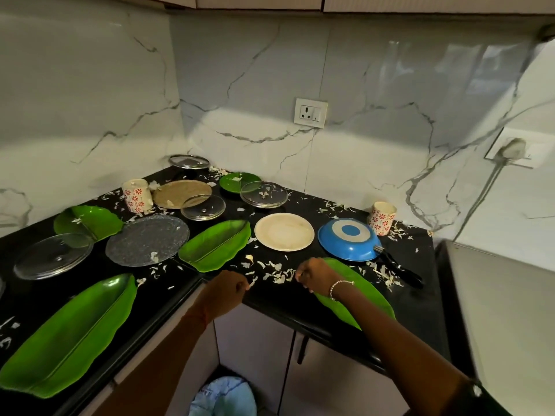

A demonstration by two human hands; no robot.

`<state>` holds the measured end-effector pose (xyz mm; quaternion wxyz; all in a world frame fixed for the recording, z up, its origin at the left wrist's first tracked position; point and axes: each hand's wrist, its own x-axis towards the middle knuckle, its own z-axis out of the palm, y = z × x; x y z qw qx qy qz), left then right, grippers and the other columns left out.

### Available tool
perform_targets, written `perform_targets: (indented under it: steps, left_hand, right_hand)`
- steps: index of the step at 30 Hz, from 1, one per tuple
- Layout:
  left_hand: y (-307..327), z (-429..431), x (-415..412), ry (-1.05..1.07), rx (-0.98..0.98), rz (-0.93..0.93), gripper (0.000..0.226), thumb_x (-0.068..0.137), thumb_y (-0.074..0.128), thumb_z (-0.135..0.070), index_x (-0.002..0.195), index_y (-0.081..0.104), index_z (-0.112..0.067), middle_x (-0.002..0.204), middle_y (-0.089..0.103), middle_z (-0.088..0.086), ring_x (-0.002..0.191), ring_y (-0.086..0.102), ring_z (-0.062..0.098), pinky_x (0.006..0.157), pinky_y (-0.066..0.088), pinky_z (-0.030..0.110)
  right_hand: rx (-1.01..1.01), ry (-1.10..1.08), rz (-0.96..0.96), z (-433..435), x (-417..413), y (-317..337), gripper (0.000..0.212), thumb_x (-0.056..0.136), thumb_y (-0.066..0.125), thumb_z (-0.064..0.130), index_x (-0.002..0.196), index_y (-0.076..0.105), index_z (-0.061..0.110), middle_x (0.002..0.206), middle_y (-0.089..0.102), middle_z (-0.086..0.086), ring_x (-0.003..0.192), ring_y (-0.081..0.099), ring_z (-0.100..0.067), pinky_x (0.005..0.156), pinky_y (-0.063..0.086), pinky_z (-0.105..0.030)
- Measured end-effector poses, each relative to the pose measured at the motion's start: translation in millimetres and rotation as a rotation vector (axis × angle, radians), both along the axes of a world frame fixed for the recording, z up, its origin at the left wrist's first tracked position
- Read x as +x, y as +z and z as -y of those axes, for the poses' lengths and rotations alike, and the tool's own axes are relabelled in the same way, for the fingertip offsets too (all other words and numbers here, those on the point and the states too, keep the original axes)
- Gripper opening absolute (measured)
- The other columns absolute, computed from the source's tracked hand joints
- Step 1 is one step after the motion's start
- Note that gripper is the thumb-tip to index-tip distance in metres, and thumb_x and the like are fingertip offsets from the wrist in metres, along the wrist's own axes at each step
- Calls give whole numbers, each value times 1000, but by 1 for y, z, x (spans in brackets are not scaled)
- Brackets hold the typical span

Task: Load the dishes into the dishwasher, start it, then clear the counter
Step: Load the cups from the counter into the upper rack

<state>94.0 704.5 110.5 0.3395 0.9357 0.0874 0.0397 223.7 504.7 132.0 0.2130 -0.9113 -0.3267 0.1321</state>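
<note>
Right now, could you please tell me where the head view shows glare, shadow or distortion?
Head view: wide-angle distortion bows the counter edge; glare streaks the glossy backsplash upper right; a bright band crosses it mid-height; the bin below sits in shadow.

We count four green leaf-shaped plates [214,246] and one round green plate [239,181] on the desk [270,298]. We count four glass lids [52,255], two flowered cups [135,195], three other round plates [284,232], grey, tan and cream, one blue pan [348,240], plus two wall sockets [310,113].
</note>
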Motion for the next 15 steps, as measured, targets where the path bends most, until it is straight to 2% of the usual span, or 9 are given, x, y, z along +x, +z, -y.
perform_targets:
  steps: [2,5,6,8,10,12,13,15]
  left_hand:
    - [-4,-6,20,-20,2,4,41,82,39,-21,82,66,9,80,67,22,54,46,6,55,41,18]
    - [-13,-13,52,-96,38,44,51,74,33,-30,77,66,9,72,63,22,48,40,6,47,29,15]
    - [-15,-16,65,-114,56,74,55,75,31,-35,73,65,9,69,62,22,47,41,10,47,27,18]
    - [-15,-22,90,-118,89,89,57,75,31,-39,74,66,6,70,64,23,58,55,24,53,29,25]
    - [-11,-30,113,-95,79,96,37,82,45,-23,82,69,4,75,68,22,68,63,29,56,37,25]
    - [-6,-39,134,-75,63,84,19,87,51,-3,87,69,4,76,67,24,64,61,26,48,34,13]
    - [-3,-44,143,-56,57,82,17,86,52,2,88,69,4,76,67,25,63,59,25,46,30,11]
    - [0,-58,156,8,47,131,18,86,54,-2,80,70,4,72,66,24,62,58,30,48,27,16]
  right_hand:
    - [12,3,0,-4,16,-6,18,87,53,5,95,68,-1,97,68,-17,86,64,-26,71,46,-21]
    - [18,-28,-15,-2,40,-11,18,84,54,4,92,69,1,97,69,-16,90,64,-27,82,50,-30]
    - [18,-42,-18,-2,50,-11,18,84,53,4,92,69,1,97,69,-16,91,64,-26,83,50,-31]
    - [18,-69,-14,1,71,-7,18,85,54,4,94,68,-1,98,69,-15,91,63,-26,82,49,-28]
    - [39,-136,19,5,93,-3,17,86,55,4,95,67,-3,97,67,-16,88,62,-26,78,45,-25]
    - [53,-220,71,10,116,0,17,88,53,6,92,66,-6,89,65,-17,80,57,-24,73,41,-26]
    - [59,-263,107,12,129,2,19,89,52,7,91,65,-6,87,63,-17,79,54,-24,72,39,-28]
    - [69,-379,173,19,152,5,21,90,51,9,95,65,-6,96,64,-21,87,57,-29,76,40,-32]
